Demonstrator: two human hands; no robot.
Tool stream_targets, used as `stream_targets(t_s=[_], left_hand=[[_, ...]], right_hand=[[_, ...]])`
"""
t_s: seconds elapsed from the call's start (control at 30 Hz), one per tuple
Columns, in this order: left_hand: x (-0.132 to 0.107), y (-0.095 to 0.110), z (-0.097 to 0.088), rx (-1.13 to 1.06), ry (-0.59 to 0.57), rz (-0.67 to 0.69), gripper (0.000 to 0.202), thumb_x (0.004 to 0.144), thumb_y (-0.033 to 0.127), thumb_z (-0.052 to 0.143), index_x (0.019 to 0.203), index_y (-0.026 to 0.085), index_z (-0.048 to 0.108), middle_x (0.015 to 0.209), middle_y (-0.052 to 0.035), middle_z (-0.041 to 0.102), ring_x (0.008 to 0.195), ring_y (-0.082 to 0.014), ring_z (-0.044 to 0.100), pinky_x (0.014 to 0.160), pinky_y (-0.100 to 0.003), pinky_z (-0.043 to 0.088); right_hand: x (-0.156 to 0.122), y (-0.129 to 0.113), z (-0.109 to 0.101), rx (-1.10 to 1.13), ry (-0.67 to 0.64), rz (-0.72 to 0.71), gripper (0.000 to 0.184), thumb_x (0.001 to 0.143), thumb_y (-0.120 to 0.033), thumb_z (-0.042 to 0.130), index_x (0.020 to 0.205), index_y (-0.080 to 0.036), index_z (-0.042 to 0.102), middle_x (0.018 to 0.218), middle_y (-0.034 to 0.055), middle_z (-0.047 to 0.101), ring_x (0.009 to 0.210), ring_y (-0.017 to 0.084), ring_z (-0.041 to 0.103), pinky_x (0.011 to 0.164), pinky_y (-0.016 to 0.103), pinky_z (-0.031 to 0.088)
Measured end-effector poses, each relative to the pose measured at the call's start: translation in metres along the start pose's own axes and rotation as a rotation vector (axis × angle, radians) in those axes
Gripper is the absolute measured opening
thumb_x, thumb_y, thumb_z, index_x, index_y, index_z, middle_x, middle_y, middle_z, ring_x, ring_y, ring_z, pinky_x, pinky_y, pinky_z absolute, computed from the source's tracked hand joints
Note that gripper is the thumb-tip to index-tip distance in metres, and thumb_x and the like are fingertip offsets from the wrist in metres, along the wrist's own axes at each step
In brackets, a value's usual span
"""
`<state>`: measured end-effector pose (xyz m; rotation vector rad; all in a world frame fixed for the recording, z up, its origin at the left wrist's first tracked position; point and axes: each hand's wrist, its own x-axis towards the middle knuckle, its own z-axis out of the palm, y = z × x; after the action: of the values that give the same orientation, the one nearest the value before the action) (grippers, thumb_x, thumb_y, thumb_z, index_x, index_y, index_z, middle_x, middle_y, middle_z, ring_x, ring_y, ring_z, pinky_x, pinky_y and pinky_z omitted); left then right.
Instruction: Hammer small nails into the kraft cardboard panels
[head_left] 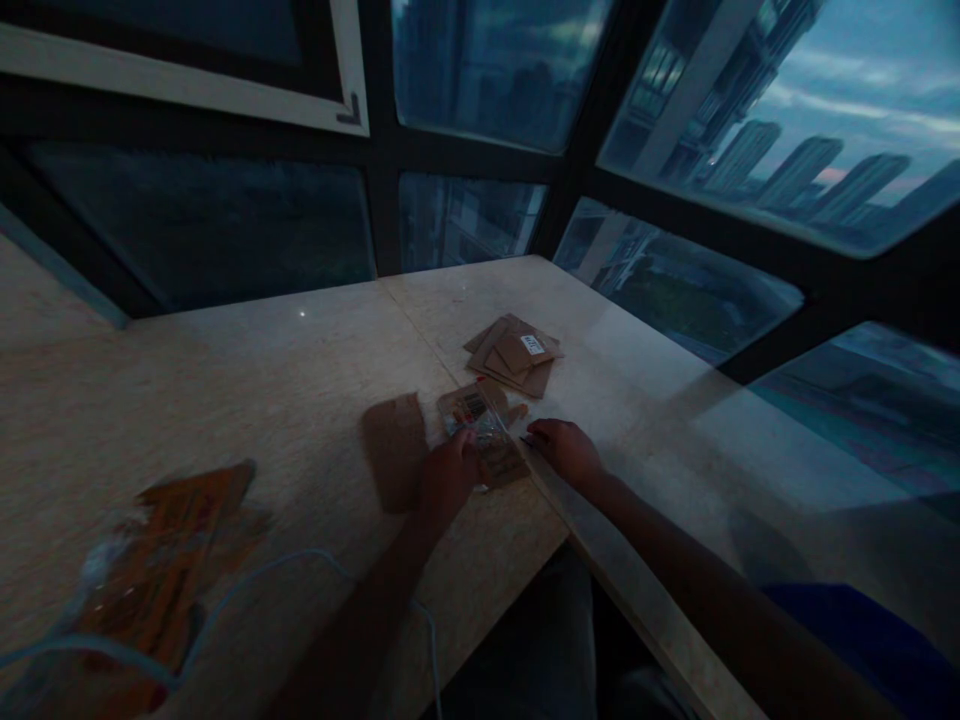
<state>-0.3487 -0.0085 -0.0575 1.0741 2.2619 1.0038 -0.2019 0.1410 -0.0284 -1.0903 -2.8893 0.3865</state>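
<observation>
My left hand (448, 474) is closed on the near left edge of a clear plastic packet (474, 405) that bears a dark printed label. Brown card or paper lies at and under the packet, its layers hard to separate in the dim light. Just right of the packet, my right hand (568, 450) is pinched around something small and dark at the fingertips, too small to name. To the left of my left hand lies a flat brown cardboard piece (395, 450). Beyond both hands sits a loose stack of brown envelopes (514, 355), the top one with a white label.
Orange and clear plastic packaging (176, 560) lies on the left of the stone ledge (300, 400). A white cable (300, 555) runs across the near left. Windows (480, 215) border the ledge. Something blue (847, 640) is at the lower right.
</observation>
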Motion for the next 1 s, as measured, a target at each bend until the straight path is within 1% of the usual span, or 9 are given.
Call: stream_targets(t_s=[0.27,0.37,0.47,0.57,0.63,0.7,0.8,0.9,1.0], left_hand=[[0.006,0.002,-0.008,-0.457,0.105,0.029,0.028,0.094,0.033,0.049,0.103,0.017,0.070,0.071,-0.0026,0.066,0.068,-0.0161,0.062,0.067,-0.025,0.045],[0.006,0.009,-0.007,-0.861,0.081,-0.092,0.030,0.088,0.041,0.059,0.100,0.015,0.068,0.064,0.0011,0.059,0.056,-0.0119,0.055,0.055,-0.021,0.042],[0.000,0.020,-0.002,-1.325,-0.078,-0.226,0.028,0.080,0.037,0.070,0.095,0.013,0.067,0.073,-0.0021,0.065,0.058,-0.0109,0.059,0.054,-0.020,0.044],[-0.005,0.031,0.002,-1.584,-0.125,-0.372,0.009,0.081,0.022,0.068,0.083,0.013,0.067,0.079,-0.0058,0.068,0.069,-0.0126,0.065,0.062,-0.020,0.049],[-0.005,0.036,0.002,-1.664,-0.124,-0.488,0.010,0.085,0.020,0.062,0.080,0.013,0.067,0.080,-0.0064,0.068,0.072,-0.0127,0.066,0.066,-0.021,0.051],[-0.005,0.040,0.002,-1.667,-0.076,-0.525,0.016,0.089,0.024,0.056,0.080,0.013,0.065,0.082,-0.0067,0.068,0.075,-0.0138,0.067,0.072,-0.023,0.053],[-0.008,0.046,0.005,-1.541,0.126,-0.422,0.017,0.092,0.026,0.052,0.090,0.017,0.066,0.099,-0.0076,0.071,0.098,-0.0171,0.068,0.092,-0.029,0.052],[-0.019,0.051,0.012,-1.251,0.173,-0.242,0.024,0.092,0.027,0.053,0.111,0.021,0.067,0.130,-0.0083,0.065,0.129,-0.0208,0.054,0.114,-0.035,0.037],[-0.033,0.055,0.018,-0.772,0.159,0.055,0.037,0.092,0.032,0.053,0.126,0.021,0.064,0.145,-0.0097,0.054,0.144,-0.0258,0.036,0.123,-0.043,0.018]], right_hand=[[-0.009,-0.011,0.007,0.196,0.169,-0.027,0.024,0.094,-0.021,0.050,0.096,-0.018,0.074,0.097,0.0125,0.073,0.085,0.023,0.067,0.078,0.033,0.048],[-0.017,-0.030,0.007,0.334,0.191,-0.130,0.024,0.097,-0.026,0.048,0.101,-0.020,0.071,0.097,0.0074,0.073,0.086,0.019,0.067,0.078,0.030,0.051],[-0.025,-0.053,0.011,0.457,0.194,-0.237,0.027,0.097,-0.031,0.050,0.117,-0.022,0.066,0.105,0.0071,0.071,0.093,0.019,0.066,0.081,0.029,0.053],[-0.032,-0.069,0.016,0.460,0.274,-0.281,0.035,0.092,-0.033,0.056,0.124,-0.021,0.064,0.112,0.0132,0.064,0.102,0.026,0.062,0.088,0.040,0.052],[-0.035,-0.075,0.020,0.464,0.350,-0.265,0.035,0.090,-0.034,0.058,0.122,-0.022,0.066,0.119,0.0159,0.060,0.110,0.031,0.057,0.094,0.049,0.049],[-0.036,-0.079,0.025,0.635,0.400,-0.190,0.032,0.088,-0.037,0.060,0.117,-0.024,0.068,0.125,0.0148,0.058,0.117,0.032,0.053,0.100,0.053,0.044],[-0.035,-0.083,0.032,1.312,0.297,0.064,0.031,0.085,-0.046,0.065,0.105,-0.024,0.070,0.114,0.0104,0.066,0.113,0.029,0.057,0.101,0.049,0.045],[-0.029,-0.088,0.038,1.804,0.090,0.212,0.034,0.083,-0.053,0.064,0.093,-0.022,0.072,0.098,0.0086,0.073,0.102,0.028,0.065,0.093,0.045,0.051],[-0.024,-0.091,0.040,1.964,0.035,0.194,0.028,0.077,-0.049,0.069,0.086,-0.022,0.073,0.091,0.0072,0.074,0.095,0.027,0.069,0.085,0.041,0.056]])
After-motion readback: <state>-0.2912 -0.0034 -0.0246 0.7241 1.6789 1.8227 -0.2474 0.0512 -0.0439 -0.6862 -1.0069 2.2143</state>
